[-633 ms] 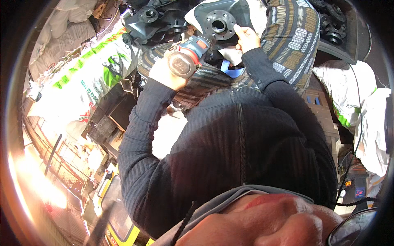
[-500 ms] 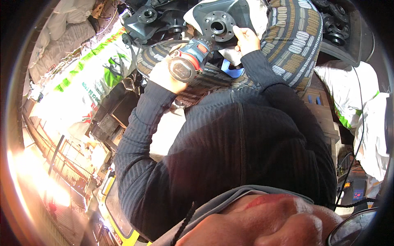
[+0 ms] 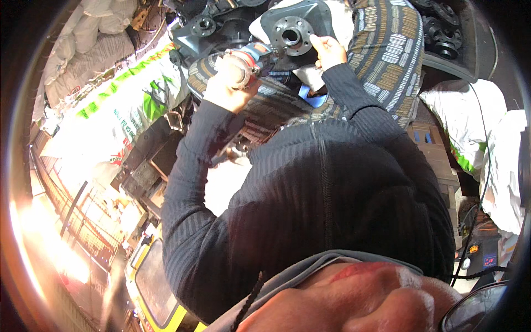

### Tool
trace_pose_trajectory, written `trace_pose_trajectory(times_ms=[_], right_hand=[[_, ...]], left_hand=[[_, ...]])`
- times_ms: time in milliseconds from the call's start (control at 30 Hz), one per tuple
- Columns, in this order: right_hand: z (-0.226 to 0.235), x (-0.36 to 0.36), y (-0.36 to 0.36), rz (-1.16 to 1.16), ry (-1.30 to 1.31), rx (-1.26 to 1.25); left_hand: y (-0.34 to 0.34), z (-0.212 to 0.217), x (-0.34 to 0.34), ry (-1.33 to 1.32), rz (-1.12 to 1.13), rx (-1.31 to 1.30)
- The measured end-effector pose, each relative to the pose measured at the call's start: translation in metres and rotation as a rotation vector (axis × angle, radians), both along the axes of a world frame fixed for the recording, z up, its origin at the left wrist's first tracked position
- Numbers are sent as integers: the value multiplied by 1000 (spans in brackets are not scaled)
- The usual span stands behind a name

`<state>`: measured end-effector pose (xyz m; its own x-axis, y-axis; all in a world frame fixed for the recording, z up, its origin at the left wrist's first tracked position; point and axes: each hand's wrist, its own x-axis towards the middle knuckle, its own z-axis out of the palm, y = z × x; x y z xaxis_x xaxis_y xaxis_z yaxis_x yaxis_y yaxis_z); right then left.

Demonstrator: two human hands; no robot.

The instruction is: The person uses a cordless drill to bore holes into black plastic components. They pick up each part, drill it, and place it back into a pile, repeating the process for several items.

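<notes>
My left hand (image 3: pixel 228 91) is wrapped round a blue-and-red cordless drill (image 3: pixel 255 51), whose nose points toward a round steel flange (image 3: pixel 300 45). The flange has a large centre bore and several small holes. It sits on a dark, plate-like metal part (image 3: pixel 316 15) lying over white cloth or plastic by my knees. My right hand (image 3: pixel 331 53) is at the flange's right edge, thumb and fingertips pinched together. Whatever the pinch may hold is too small to make out. The drill's tip is partly lost against the dark metal.
More dark metal parts (image 3: pixel 203 26) lie at the far left. A dark bin (image 3: pixel 470 61) of similar parts (image 3: pixel 445 39) stands at the right. White-and-green sacks (image 3: pixel 124 108) lie on the left, white bags (image 3: pixel 470 119) on the right. A cable (image 3: pixel 487 133) hangs at the right.
The drill and my left hand have shifted slightly left, and the drill's body has turned. My right hand stays at the flange's edge. The whole view has shifted a little.
</notes>
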<state>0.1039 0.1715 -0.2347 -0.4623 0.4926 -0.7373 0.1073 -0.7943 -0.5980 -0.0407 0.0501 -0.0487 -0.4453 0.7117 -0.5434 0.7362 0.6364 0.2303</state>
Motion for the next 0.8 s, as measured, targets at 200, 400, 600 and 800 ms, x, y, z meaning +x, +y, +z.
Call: trace_pose_trajectory(times_ms=[200,400,600,800], right_hand=[[2,14,9,-181,396,-196],[30,16,14,108,729,-508],[38,16,4,223,688,-535],[35,20,0,173,635,-550]], left_hand=[[-16,24,31,-91,44,424],[-31,31,54,-143,71,352],[-53,19,60,-255,152,278],[-66,22,55,-60,-1,431]])
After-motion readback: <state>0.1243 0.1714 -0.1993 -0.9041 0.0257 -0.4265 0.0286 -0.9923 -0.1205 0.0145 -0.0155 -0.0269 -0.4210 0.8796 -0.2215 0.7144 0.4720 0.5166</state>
